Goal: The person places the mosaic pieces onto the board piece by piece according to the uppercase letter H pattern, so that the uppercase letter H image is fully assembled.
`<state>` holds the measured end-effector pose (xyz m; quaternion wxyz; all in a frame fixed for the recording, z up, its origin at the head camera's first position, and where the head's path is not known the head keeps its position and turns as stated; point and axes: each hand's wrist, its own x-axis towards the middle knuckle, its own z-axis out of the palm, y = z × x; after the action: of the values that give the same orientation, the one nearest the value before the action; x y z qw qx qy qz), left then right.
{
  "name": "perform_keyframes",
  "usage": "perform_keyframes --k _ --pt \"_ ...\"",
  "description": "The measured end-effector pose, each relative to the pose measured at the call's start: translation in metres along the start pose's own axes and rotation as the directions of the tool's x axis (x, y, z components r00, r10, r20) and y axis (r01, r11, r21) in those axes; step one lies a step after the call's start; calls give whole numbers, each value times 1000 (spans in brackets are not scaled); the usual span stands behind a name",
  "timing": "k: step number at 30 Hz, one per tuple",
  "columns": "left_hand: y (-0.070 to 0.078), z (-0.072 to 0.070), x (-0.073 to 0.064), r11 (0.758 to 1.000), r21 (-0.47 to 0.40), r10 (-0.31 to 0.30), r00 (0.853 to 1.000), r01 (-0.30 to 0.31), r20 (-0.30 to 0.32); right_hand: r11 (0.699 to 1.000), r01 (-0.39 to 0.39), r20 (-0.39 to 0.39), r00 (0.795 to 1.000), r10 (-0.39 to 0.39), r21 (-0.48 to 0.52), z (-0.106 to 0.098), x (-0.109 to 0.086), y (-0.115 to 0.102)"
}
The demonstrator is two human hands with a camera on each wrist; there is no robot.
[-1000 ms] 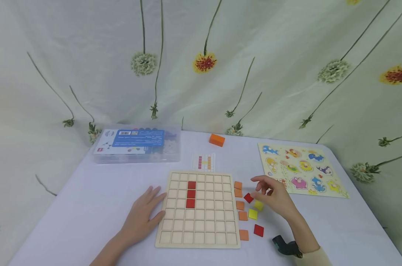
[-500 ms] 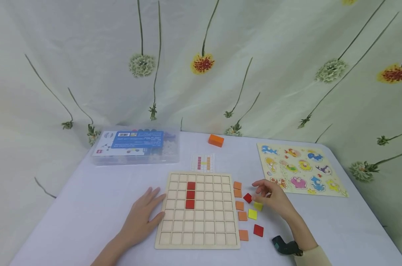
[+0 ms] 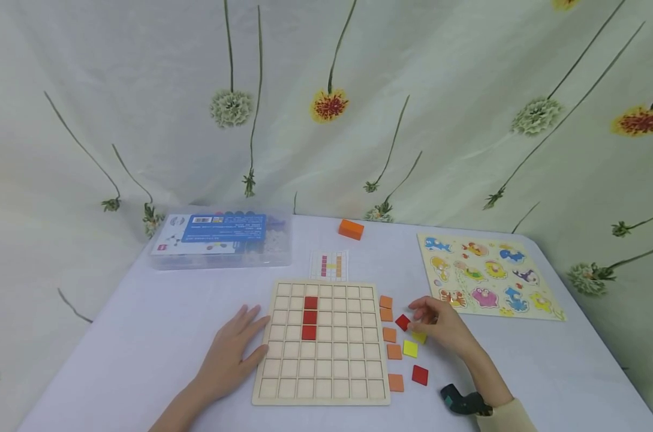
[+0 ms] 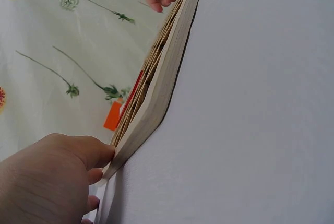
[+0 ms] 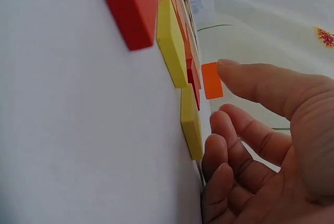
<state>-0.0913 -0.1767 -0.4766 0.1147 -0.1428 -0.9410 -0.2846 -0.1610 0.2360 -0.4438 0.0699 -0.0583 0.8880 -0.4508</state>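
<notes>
A wooden grid board (image 3: 350,369) lies on the table, with three red tiles (image 3: 309,317) in one column of its cells. My left hand (image 3: 229,354) rests along the board's left edge, fingers extended; the left wrist view shows its thumb (image 4: 94,151) against the rim. Right of the board, my right hand (image 3: 445,327) hovers with loosely bent fingers and holds nothing. Its thumb is close to a loose red tile (image 3: 402,322) and partly covers a yellow tile (image 3: 420,338). Thumb and fingers stand apart in the right wrist view.
Several orange tiles (image 3: 390,335) line the board's right side, near another yellow tile (image 3: 410,348) and red tile (image 3: 420,375). Behind the board lie a pattern card (image 3: 329,265), an orange block (image 3: 351,229) and a clear plastic case (image 3: 220,240). A sea-animal puzzle (image 3: 490,276) lies at right.
My right hand has come down a little toward the loose red and yellow tiles, and its fingers have drawn in slightly. My left hand stays on the board's edge.
</notes>
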Motion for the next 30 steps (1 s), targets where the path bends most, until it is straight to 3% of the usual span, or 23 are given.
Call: perform_keyframes --k 14,30 --pt "1 -1 1 1000 5 -10 1000 10 17 994 -30 45 998 35 -107 4 -2 -2" --pt "0 -1 0 1000 6 -1 1000 1 8 974 7 -2 1000 -7 -225 11 -2 -4"
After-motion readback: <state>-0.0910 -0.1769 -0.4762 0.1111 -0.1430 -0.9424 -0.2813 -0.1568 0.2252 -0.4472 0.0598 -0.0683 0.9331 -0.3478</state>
